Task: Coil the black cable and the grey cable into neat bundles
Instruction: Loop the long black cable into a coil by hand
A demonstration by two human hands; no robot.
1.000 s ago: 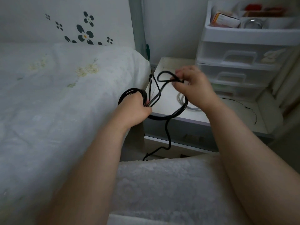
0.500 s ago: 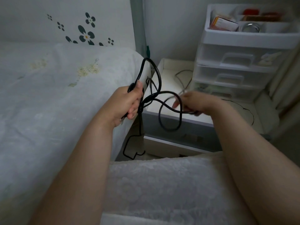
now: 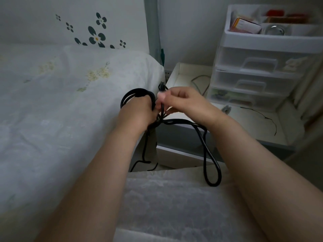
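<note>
Head view: coils of the thin black rubber cable (image 3: 212, 159) are gripped in the left hand (image 3: 139, 110), one strand pinched by the right hand (image 3: 185, 102).

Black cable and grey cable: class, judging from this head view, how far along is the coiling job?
Done: several loops of the thin black cable sit gathered in the left hand. In hand: the right hand pinches a strand beside that coil, while a long loop hangs below and a tail trails to the floor. Left: that slack, then the thin grey cable, lying loose on the white bedside table.
</note>
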